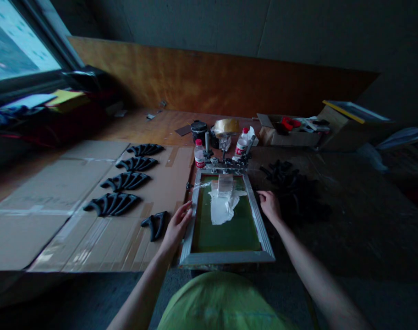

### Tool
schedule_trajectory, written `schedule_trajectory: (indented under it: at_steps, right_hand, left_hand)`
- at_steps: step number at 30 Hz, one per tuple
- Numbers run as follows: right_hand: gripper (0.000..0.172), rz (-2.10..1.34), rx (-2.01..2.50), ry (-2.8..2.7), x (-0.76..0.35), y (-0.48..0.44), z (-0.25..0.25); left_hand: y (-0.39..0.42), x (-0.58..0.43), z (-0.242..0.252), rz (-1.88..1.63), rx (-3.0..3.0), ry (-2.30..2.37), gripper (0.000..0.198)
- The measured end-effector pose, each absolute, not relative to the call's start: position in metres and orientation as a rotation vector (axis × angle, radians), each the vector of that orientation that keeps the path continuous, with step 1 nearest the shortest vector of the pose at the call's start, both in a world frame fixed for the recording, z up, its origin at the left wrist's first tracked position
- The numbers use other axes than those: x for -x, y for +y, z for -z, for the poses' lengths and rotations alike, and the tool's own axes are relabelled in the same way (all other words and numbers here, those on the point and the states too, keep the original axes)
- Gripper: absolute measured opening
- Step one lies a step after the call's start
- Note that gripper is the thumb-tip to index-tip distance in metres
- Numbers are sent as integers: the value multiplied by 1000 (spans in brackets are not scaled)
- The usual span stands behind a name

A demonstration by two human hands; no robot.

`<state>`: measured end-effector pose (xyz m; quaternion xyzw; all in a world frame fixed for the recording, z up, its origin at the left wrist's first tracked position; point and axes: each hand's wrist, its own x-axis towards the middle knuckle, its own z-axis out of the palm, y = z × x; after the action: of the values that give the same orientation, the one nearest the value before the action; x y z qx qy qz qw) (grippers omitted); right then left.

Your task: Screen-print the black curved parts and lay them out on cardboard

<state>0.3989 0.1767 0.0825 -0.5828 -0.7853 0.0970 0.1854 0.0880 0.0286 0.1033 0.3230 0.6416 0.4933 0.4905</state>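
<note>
In front of me lies a screen printing frame with a metal rim and a green mesh. White ink is smeared over the middle of the mesh, and a flat block like a squeegee rests at its upper part. My left hand is at the frame's left rail, fingers stretched towards it; I cannot tell whether they touch. Beside the right rail is my right hand, its index finger extended and the others loosely bent, with nothing visible in it. A hinge clamp stands at the frame's far end.
Black curved handle-like parts lie in rows on cardboard at left, with a single one nearer me. More black parts are piled at right. Two bottles, a tape roll, a black tub and a box stand behind.
</note>
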Motion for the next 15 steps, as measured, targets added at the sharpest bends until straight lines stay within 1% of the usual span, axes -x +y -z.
schedule_trajectory:
  at_steps: [2, 5, 6, 7, 9, 11, 12, 15]
  right_hand:
    - [33, -269, 1572, -2126, -389, 189, -97]
    - [53, -218, 1310, -2269, -348, 194, -115]
    - [52, -192, 1257, -2371, -333, 192, -118]
    - [45, -177, 1230, -2474, -320, 188, -119]
    - [24, -180, 1218, -2636, -303, 177, -115]
    - [8, -188, 1205, -2730, -300, 163, -108]
    - [4, -183, 1168, -2769, -303, 155, -105]
    - [15, -161, 890, -2925, -320, 136, -104]
  left_hand:
    - [26, -89, -76, -1167, -781, 1547, 80]
    - [27, -88, -45, -1120, -856, 1583, 81]
    - [29, -87, -39, -1101, -874, 1592, 81]
    - [30, -86, -34, -1085, -882, 1601, 81]
    - [33, -83, -28, -1067, -877, 1605, 81]
    - [34, -81, -25, -1063, -869, 1598, 79]
    - [34, -80, -24, -1064, -869, 1596, 78]
    - [33, -80, -23, -1074, -890, 1602, 74]
